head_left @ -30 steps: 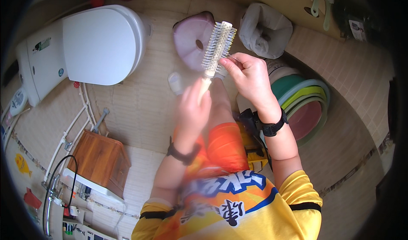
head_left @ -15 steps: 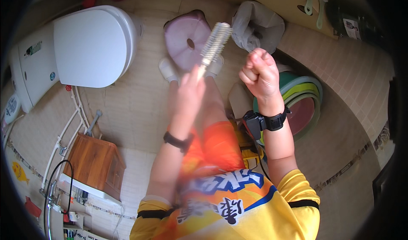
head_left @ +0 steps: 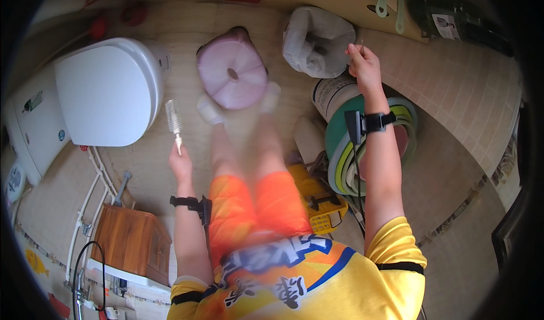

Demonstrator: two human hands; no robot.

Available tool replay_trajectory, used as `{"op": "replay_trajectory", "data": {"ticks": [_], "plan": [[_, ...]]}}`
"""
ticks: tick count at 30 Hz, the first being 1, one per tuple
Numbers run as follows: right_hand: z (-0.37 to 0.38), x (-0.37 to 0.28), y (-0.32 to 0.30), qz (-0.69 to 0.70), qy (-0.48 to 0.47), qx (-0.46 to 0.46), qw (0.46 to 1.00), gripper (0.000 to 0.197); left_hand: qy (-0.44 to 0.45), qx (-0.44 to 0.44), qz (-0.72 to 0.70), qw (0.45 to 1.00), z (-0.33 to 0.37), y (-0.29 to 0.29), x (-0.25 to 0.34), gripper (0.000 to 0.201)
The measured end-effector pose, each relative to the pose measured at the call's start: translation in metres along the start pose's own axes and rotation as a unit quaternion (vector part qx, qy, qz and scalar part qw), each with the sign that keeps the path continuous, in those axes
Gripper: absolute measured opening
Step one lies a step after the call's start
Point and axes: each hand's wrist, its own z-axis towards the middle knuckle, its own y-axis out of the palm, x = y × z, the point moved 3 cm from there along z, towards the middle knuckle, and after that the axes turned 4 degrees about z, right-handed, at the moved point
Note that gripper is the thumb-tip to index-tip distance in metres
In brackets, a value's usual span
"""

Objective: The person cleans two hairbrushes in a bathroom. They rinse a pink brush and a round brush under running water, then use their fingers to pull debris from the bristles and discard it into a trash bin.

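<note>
Well left of the lined bin [head_left: 297,43], the left hand [head_left: 181,162] grips the round hairbrush [head_left: 174,120] by its handle, bristled head forward, presumably keeping fingers clear of the bristles. By the bin's right edge, the right hand [head_left: 364,65] has its fingertips together; whether they pinch something fine, I cannot tell.

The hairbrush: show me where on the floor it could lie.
Beyond the hairbrush, bare floor lies between the toilet and the purple stool; another patch lies between the toilet and the wooden cabinet. A narrow strip separates the stool from the bin. The right is crowded with a white bucket and stacked basins.
</note>
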Motion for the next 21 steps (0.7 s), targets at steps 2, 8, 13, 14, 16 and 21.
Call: {"op": "replay_trajectory", "data": {"ticks": [2,8,13,14,16,21], "plan": [[0.041,0.032,-0.035,-0.136,-0.072,0.027,0.988,0.024,-0.011,0.006,-0.019,1.000,-0.002,0.006,-0.003,0.029],[0.110,0.100,-0.084,-0.485,-0.169,0.070,0.855,0.036,-0.053,-0.001,-0.050,0.997,-0.006,0.017,0.000,0.028],[0.126,0.133,-0.066,-0.525,-0.064,0.108,0.842,0.044,-0.105,-0.045,-0.057,0.992,-0.007,0.027,0.010,0.029],[0.129,0.129,-0.059,-0.527,-0.011,0.072,0.846,0.047,-0.095,-0.040,-0.040,0.994,-0.009,0.027,0.017,0.029],[0.131,0.136,-0.069,-0.509,0.070,0.061,0.856,0.050,-0.066,-0.038,-0.007,0.997,-0.013,0.028,0.032,0.029],[0.125,0.159,-0.091,-0.462,-0.078,0.158,0.869,0.047,-0.030,-0.040,-0.057,0.997,-0.014,0.042,0.034,0.029]]}}
